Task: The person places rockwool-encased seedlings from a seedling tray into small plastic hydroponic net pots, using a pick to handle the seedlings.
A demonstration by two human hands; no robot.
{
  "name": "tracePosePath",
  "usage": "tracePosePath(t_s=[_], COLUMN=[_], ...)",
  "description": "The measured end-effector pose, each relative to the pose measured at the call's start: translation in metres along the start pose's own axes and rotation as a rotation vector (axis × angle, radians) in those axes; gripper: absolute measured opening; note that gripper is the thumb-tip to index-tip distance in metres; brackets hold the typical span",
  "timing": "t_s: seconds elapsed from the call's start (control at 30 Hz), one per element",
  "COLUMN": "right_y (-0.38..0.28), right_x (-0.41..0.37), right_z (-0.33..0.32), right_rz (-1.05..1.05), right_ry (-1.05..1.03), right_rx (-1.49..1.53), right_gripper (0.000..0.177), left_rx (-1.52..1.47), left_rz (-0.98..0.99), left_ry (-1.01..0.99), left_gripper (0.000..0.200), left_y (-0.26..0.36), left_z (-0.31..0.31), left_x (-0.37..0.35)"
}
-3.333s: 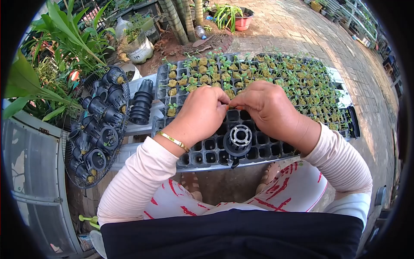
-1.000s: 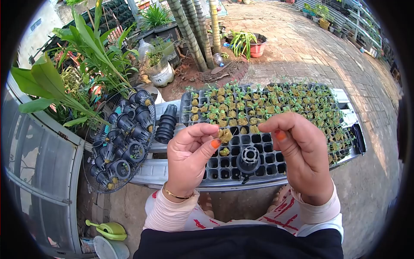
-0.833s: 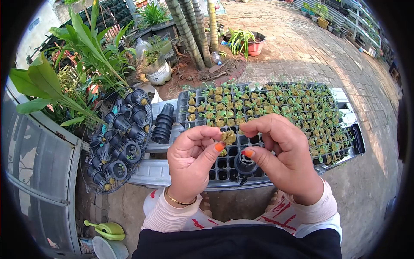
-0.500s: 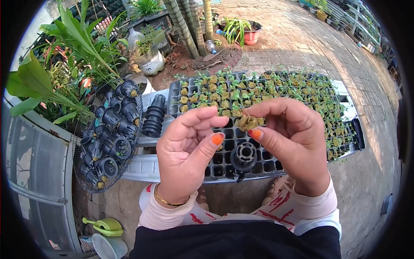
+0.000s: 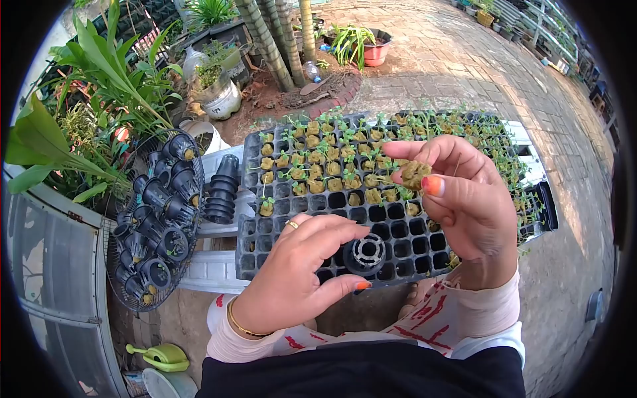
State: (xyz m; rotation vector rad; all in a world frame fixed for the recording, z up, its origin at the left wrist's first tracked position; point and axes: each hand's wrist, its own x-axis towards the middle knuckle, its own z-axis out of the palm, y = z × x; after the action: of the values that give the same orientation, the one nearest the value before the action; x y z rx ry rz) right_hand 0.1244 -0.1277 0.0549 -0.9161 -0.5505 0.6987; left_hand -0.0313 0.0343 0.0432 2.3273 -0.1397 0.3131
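My right hand (image 5: 474,205) pinches a brownish-green rockwool plug (image 5: 416,175) between thumb and fingers, raised over the seedling tray. A thin stem shows by the fingers. My left hand (image 5: 298,275) is open, its thumb and forefinger spread on either side of a black net pot (image 5: 367,255). This pot sits upside down on the near part of the tray, slotted base up. The black seedling tray (image 5: 247,229) holds many plugs with small green seedlings in its far and right cells; several cells near the pot are bare.
Left of the tray, a stack of black net pots (image 5: 221,190) stands on the white slatted bench (image 5: 215,270). A wire basket (image 5: 174,282) holds more net pots, several with plugs. A green watering can (image 5: 162,357) lies on the floor at lower left.
My left hand has turned palm down and lowered to the net pot. My right hand has moved right with the plug, away from the left hand.
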Motion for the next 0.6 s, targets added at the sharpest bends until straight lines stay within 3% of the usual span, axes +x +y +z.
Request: tracePosePath(t_s=[0.17, 0.33, 0.43, 0.5, 0.6], right_y=[-0.001, 0.004, 0.007, 0.001, 0.004], right_x=[0.0, -0.004, -0.009, -0.015, -0.019], right_z=[0.004, 0.001, 0.008, 0.017, 0.021], right_rz=[0.158, 0.137, -0.055, -0.067, -0.256], right_ry=[0.012, -0.051, -0.01, -0.002, 0.055], right_rx=[0.236, 0.21, -0.131, -0.23, -0.729], right_gripper=[0.014, 0.016, 0.021, 0.021, 0.031], left_rx=[0.021, 0.014, 0.036, -0.238, -0.642], left_rz=[-0.003, -0.056, -0.045, -0.166, -0.15], left_ry=[0.04, 0.125, 0.197, 0.319, 0.442], left_gripper=[0.048, 0.044, 0.044, 0.041, 0.045], left_y=[0.003, 0.003, 0.001, -0.004, -0.009], left_z=[0.012, 0.024, 0.025, 0.024, 0.02], left_x=[0.003, 0.001, -0.001, -0.005, -0.006])
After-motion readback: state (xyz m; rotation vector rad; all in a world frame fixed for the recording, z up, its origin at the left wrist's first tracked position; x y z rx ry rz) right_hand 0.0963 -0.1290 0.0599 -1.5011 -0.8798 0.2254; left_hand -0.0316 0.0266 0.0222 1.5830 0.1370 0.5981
